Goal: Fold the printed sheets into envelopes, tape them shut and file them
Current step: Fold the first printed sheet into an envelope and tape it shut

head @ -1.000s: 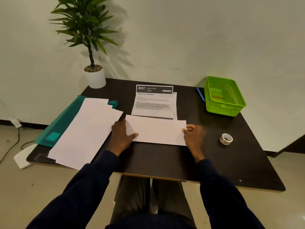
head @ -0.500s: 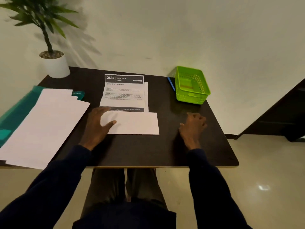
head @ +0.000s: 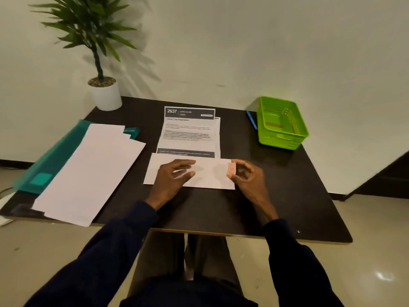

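Head cam: taping step. Left hand (head: 171, 180) lies flat, pressing the folded sheet (head: 210, 175); beside it, right hand (head: 250, 180) pinches the tape roll (head: 231, 168). Next: probably peel a strip.

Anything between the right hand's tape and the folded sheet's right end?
Nothing visible. The right hand holds the tape roll at the right edge of the folded sheet; the left hand presses it farther left.

Blur leaves the small text on the printed sheet (head: 188, 131) unreadable below "2637". The left hand (head: 171, 180) covers the middle of the folded sheet (head: 210, 177), and the right hand (head: 250, 178) hides most of the tape (head: 231, 168). The basket (head: 284, 139) conceals part of the pen (head: 251, 119). The top of the plant (head: 88, 29) runs out of frame.
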